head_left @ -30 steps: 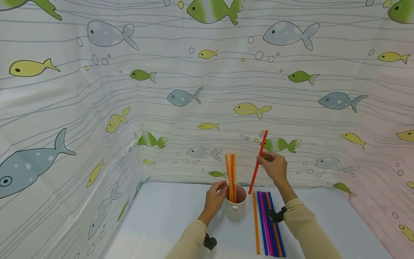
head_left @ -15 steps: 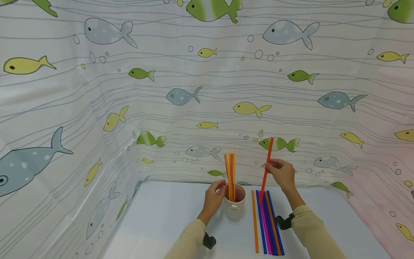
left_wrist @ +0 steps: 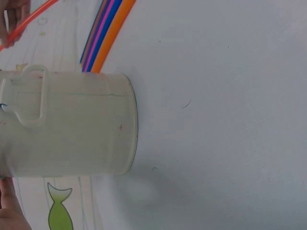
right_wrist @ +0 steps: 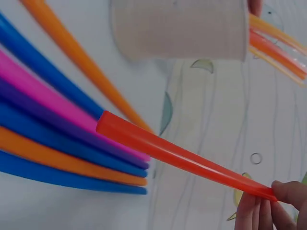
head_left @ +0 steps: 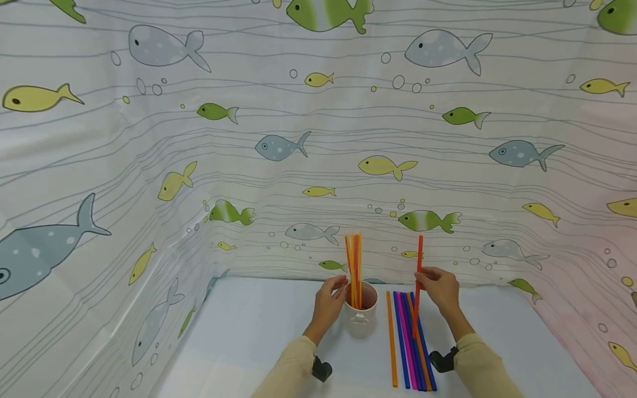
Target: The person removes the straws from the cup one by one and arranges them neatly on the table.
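Note:
My right hand (head_left: 440,290) pinches a red straw (head_left: 419,249) between thumb and fingertips, near its middle in the head view. The straw stands nearly upright, its lower end over a row of straws (head_left: 405,342) on the table. In the right wrist view this lower end (right_wrist: 108,123) overlaps the row; whether it touches is unclear. Leftward stands a white cup (head_left: 360,320) with a small loop handle (left_wrist: 36,96). Several yellow, orange and red straws (head_left: 354,265) lean inside it. My left hand (head_left: 328,304) holds the cup's left side at the rim; some fingertips are hidden.
The row has blue, magenta, purple and orange straws, with one orange straw (head_left: 392,340) slightly apart at its left. A white table (head_left: 259,331) carries everything. Behind it and at the sides hangs a fish-patterned sheet (head_left: 278,182).
My right hand has moved right and down with the red straw, from beside the cup to over the row, and the straw has become more upright. My left hand stays at the cup.

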Tool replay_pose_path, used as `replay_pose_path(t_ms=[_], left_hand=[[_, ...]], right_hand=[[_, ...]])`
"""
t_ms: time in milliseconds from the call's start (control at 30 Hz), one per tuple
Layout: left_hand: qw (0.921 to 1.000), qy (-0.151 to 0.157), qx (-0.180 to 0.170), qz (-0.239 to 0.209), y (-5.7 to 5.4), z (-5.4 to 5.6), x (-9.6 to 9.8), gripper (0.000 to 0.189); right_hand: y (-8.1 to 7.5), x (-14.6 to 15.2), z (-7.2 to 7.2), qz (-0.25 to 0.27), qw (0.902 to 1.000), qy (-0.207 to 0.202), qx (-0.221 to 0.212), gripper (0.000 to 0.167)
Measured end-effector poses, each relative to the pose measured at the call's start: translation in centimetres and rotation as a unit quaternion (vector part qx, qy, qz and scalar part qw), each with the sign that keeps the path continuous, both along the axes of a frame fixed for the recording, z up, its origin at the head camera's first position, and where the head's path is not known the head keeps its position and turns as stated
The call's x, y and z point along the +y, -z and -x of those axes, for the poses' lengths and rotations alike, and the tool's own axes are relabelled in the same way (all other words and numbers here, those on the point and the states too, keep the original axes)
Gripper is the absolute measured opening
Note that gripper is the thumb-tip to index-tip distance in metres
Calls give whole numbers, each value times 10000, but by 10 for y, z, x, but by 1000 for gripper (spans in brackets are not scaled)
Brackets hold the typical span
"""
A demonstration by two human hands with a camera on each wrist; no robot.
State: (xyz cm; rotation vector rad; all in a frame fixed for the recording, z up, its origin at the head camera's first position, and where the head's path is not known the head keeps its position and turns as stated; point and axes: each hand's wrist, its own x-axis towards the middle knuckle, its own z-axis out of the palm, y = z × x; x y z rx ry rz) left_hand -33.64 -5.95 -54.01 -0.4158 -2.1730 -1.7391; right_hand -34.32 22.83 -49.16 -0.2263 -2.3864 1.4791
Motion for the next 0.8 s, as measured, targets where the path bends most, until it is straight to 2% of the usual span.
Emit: replay_pose_path(t_ms=[267, 800], left_hand=[[10000, -28, 29, 48, 3, 0, 0, 30], [9999, -33, -140, -3, 2, 1, 0, 33]], right_hand=[[29, 13, -5, -5, 9996, 8, -291, 38], [64, 24, -15, -172, 9939, -188, -1074, 38]])
